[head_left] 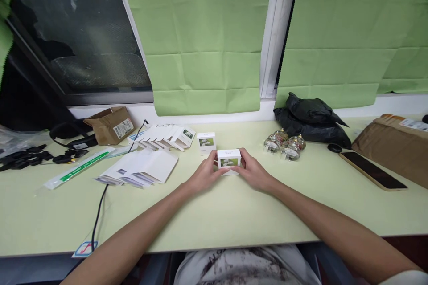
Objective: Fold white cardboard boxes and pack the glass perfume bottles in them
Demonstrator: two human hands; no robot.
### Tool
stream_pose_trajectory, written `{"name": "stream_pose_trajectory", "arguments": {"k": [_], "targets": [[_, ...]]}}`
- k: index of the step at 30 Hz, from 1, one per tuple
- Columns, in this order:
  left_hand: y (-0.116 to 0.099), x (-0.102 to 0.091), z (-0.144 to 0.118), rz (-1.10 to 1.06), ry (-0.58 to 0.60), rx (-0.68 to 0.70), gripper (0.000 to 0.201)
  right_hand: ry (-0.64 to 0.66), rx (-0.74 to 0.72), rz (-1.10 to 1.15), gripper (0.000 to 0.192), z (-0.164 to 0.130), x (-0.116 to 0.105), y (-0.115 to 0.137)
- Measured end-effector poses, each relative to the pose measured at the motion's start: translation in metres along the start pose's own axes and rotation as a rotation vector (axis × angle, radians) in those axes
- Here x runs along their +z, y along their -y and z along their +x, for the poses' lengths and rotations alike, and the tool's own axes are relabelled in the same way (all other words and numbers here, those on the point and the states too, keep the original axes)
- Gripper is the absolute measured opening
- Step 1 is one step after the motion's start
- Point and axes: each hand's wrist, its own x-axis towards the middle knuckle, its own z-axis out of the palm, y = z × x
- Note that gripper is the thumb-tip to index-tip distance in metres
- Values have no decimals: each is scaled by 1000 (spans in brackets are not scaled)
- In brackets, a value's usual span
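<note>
Between my two hands is a small white carton box with a green flower picture on its front. My left hand grips its left side, thumb across the front. On the right side, the fingers and thumb of my right hand close on the same box. A second box of the same kind stands upright just behind and to the left. Further left lie folded flat white cartons in a fanned pile, and behind them a row of similar cartons with pictures.
Several clear-and-gold ornaments sit right of the hands, before black plastic bags. A phone and a brown package lie far right. At left are an open cardboard box, a green-white plastic sleeve and a black cable.
</note>
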Motion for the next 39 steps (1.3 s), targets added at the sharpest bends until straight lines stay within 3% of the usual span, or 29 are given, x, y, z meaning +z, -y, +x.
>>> {"name": "stream_pose_trajectory", "arguments": {"k": [6,8,11,13,19,24,29,39], "targets": [[15,-11,6,-4,-135,112,36,-71,24,-23,32,5,-10,-19],[24,-20,9,22,-285,84,28,-137,58,-63,34,10,-17,-30],[43,-34,16,66,-590,0,32,-238,86,-94,35,18,-27,-47],[57,-40,22,76,-665,-49,42,-300,101,-99,41,23,-32,-57],[80,-40,34,-68,-477,-97,48,-373,105,-80,53,31,-32,-67],[78,-38,32,-78,-422,-93,45,-350,89,-154,53,32,-27,-69],[78,-37,34,-121,-292,-39,42,-333,46,-184,53,32,-27,-68],[68,-29,31,-138,-119,1,56,-310,-15,-137,57,31,-24,-64]]}}
